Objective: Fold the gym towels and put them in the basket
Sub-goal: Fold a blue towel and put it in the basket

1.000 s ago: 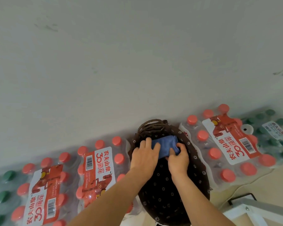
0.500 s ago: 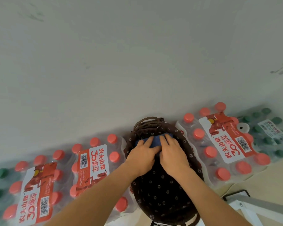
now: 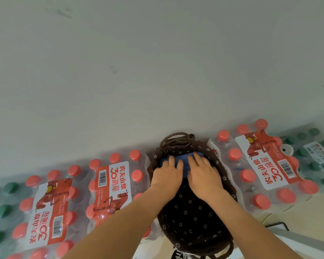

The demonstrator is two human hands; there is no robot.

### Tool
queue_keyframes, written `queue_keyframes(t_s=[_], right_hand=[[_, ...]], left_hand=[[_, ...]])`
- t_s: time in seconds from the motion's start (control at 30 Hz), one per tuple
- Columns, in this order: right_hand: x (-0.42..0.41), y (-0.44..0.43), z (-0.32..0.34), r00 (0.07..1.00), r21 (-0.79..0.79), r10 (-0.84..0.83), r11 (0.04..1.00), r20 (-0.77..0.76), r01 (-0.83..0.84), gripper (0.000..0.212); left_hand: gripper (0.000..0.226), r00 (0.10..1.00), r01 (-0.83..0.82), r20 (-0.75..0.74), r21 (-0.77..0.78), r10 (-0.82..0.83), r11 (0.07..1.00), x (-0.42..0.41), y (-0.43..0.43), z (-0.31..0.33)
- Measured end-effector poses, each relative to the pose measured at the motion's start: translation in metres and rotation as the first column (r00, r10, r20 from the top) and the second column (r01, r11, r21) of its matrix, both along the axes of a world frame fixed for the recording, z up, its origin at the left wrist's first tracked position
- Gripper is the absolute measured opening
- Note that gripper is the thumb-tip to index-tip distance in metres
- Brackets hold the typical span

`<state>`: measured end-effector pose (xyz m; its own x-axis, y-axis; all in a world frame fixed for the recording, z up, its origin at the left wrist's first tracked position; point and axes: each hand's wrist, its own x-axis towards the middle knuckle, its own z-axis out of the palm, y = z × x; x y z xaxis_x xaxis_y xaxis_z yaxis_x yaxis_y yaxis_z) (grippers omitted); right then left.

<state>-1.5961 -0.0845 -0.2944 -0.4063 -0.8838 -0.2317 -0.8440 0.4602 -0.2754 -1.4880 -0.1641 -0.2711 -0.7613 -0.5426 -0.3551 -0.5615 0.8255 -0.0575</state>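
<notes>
A dark brown basket (image 3: 195, 217) with a flowered lining and rope handles stands on the floor against the wall. A folded blue towel (image 3: 184, 161) lies inside at its far end. My left hand (image 3: 166, 174) and my right hand (image 3: 204, 174) rest side by side, palms down with fingers flat, on the towel. They hide most of it; only a blue strip shows between and beyond the fingers.
Shrink-wrapped packs of red-capped water bottles flank the basket on the left (image 3: 108, 187) and right (image 3: 266, 165). Green-capped packs (image 3: 318, 156) lie further out. A grey wall (image 3: 157, 62) rises right behind. A white frame edge (image 3: 303, 242) shows at the bottom right.
One second ago my hands gripped the towel's edges with more blue showing. They have since flattened onto it, side by side, deep in the basket's far end.
</notes>
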Motion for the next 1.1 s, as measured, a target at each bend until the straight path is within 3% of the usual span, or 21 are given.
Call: queue_keyframes(t_s=[0.13, 0.23, 0.37, 0.5, 0.57, 0.63, 0.7, 0.8, 0.97, 1.1], right_hand=[[-0.009, -0.001, 0.013, 0.999, -0.083, 0.041, 0.996, 0.006, -0.04, 0.047], [-0.006, 0.001, 0.011, 0.996, -0.063, 0.082, 0.994, -0.036, -0.084, 0.045], [0.002, 0.011, 0.001, 0.997, 0.099, 0.071, 0.993, 0.007, -0.072, 0.063], [0.008, 0.013, 0.01, 0.999, 0.092, 0.035, 0.995, 0.042, -0.039, 0.067], [0.01, 0.01, 0.024, 0.998, 0.032, 0.004, 0.999, 0.065, -0.006, 0.061], [0.014, 0.005, 0.044, 0.995, -0.05, 0.002, 0.999, 0.1, 0.003, 0.054], [0.021, -0.002, 0.068, 0.99, -0.144, 0.041, 0.989, 0.138, -0.021, 0.05], [0.041, -0.018, 0.106, 0.977, -0.245, 0.127, 0.966, 0.17, -0.083, 0.045], [0.104, -0.045, 0.159, 0.938, -0.294, 0.288, 0.929, 0.194, -0.224, 0.029], [0.179, -0.063, 0.193, 0.892, -0.328, 0.408, 0.884, 0.195, -0.332, 0.024]], left_hand=[[0.074, 0.996, 0.008, -0.084, 0.026, -0.006, 1.0, 0.013, -0.001, 0.008], [0.071, 0.991, 0.1, -0.089, 0.003, -0.1, 0.995, 0.019, -0.002, 0.012], [0.066, 0.988, 0.155, 0.017, 0.031, -0.156, 0.987, 0.019, 0.004, 0.012], [0.071, 0.992, 0.12, 0.038, 0.062, -0.123, 0.991, 0.021, 0.007, 0.018], [0.063, 0.995, 0.086, -0.054, 0.074, -0.083, 0.993, 0.026, 0.007, 0.027], [0.045, 0.964, 0.033, -0.267, 0.094, -0.006, 0.995, 0.036, 0.005, 0.036], [0.03, 0.872, -0.04, -0.479, 0.127, 0.097, 0.991, 0.047, 0.001, 0.048], [0.022, 0.709, -0.156, -0.646, 0.248, 0.283, 0.956, 0.076, -0.004, 0.074], [0.022, 0.38, -0.255, -0.707, 0.54, 0.597, 0.802, 0.15, -0.002, 0.124], [0.029, 0.166, -0.282, -0.715, 0.625, 0.679, 0.728, 0.231, 0.0, 0.145]])
